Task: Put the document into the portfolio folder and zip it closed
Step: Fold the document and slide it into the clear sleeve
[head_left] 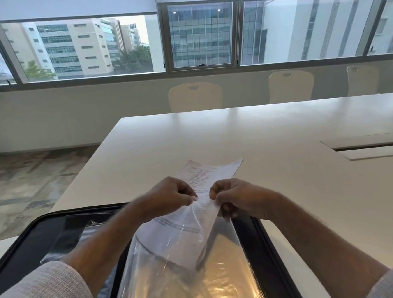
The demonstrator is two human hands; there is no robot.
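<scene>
A black zip portfolio folder point(56, 228) lies open on the white table's near edge, its dark lining showing on the left. A clear plastic sleeve point(188, 271) rises from its right half. The printed paper document point(207, 174) sticks halfway out of the sleeve's top, its upper part lifted above the table. My left hand point(168, 195) pinches the sleeve's top edge on the left. My right hand point(239, 199) pinches the sleeve edge and paper on the right. Both hands are close together above the folder's far edge.
The long white table point(260, 132) stretches ahead and to the right, with a recessed cable hatch point(374, 146) at the right. Three pale chairs point(195, 97) stand along its far side below a wide window. Patterned floor lies to the left.
</scene>
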